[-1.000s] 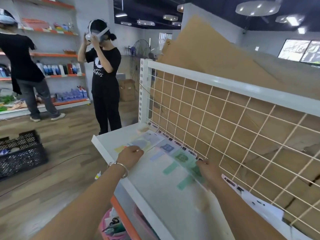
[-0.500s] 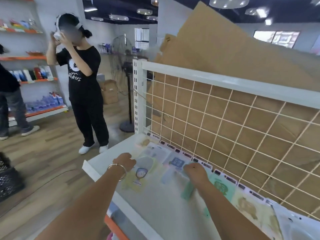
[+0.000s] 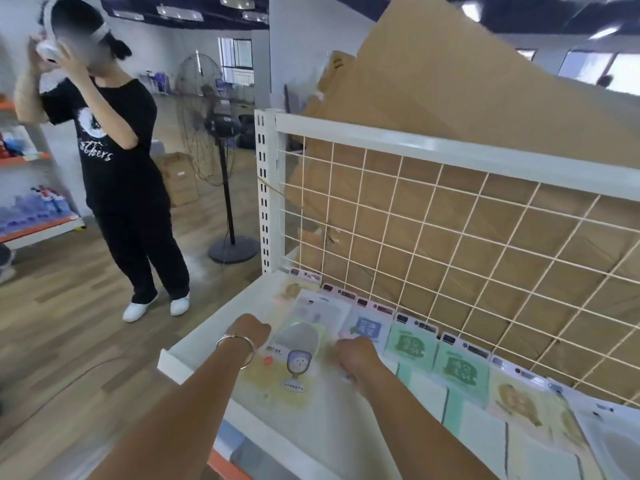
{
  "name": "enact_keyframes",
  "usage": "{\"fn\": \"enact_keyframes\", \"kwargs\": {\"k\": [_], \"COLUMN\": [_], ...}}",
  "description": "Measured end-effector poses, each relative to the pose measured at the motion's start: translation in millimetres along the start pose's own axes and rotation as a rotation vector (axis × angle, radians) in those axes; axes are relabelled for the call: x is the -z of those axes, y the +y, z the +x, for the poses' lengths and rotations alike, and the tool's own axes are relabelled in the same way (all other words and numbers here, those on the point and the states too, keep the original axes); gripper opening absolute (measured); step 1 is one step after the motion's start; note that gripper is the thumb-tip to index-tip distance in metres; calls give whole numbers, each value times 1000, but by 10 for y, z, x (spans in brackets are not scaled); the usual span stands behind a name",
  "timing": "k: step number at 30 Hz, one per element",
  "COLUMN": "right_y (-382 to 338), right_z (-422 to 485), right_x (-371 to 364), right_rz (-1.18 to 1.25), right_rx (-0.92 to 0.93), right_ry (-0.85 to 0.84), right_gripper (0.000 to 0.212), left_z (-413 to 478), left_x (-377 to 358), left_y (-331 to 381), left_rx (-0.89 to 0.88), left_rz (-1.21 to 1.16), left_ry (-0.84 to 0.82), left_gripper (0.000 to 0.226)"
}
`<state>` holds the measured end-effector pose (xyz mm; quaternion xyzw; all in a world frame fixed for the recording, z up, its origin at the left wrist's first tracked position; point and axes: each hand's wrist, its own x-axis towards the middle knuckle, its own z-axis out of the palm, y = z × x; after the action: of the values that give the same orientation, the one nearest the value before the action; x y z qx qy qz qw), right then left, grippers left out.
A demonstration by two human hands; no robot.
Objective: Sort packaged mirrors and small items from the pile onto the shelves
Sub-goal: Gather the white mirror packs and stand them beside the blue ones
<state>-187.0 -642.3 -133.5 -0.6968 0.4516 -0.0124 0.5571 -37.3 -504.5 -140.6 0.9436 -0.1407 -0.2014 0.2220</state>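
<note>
A yellow-green packaged mirror [image 3: 294, 363] lies flat at the left end of the white shelf [image 3: 188, 360]. My left hand [image 3: 252, 332], with a bangle on its wrist, grips the pack's upper left corner. My right hand [image 3: 356, 355] holds the pack's right edge with curled fingers, which are mostly hidden behind its back. A row of flat packs runs along the back of the shelf: a blue one [image 3: 367, 329], two green ones [image 3: 411, 344], a yellow one [image 3: 519, 400] and a white one [image 3: 616, 441].
A white wire grid [image 3: 450, 251] backs the shelf, with large cardboard sheets [image 3: 450, 81] leaning behind it. A person in black [image 3: 114, 161] stands on the wooden floor at the left. A standing fan [image 3: 211, 126] and a cardboard box [image 3: 178, 178] are beyond.
Both hands have moved left along the shelf, from the green packs to the yellow-green packaged mirror at the left end. The view has swung left with them.
</note>
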Motion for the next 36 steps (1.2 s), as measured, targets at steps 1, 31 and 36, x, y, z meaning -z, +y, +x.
{"fn": "enact_keyframes", "kwargs": {"k": [1,31,36], "right_y": [-29,1163,1825], "right_z": [-1,-1918,-2814], "right_x": [-31,2597,3247], "right_rz": [1,269,374], "right_rx": [-2,157,176], "right_ry": [-2,826,1045], "right_gripper": [25,24,19], "left_z": [-5,-1421,-2435], "left_x": [16,-1073,-1776], "left_y": [6,2180,2877], "left_rx": [5,-707,-870], "left_rz": [-33,-397,-357], "left_ry": [-2,-180,-342], "left_gripper": [31,35,24]}}
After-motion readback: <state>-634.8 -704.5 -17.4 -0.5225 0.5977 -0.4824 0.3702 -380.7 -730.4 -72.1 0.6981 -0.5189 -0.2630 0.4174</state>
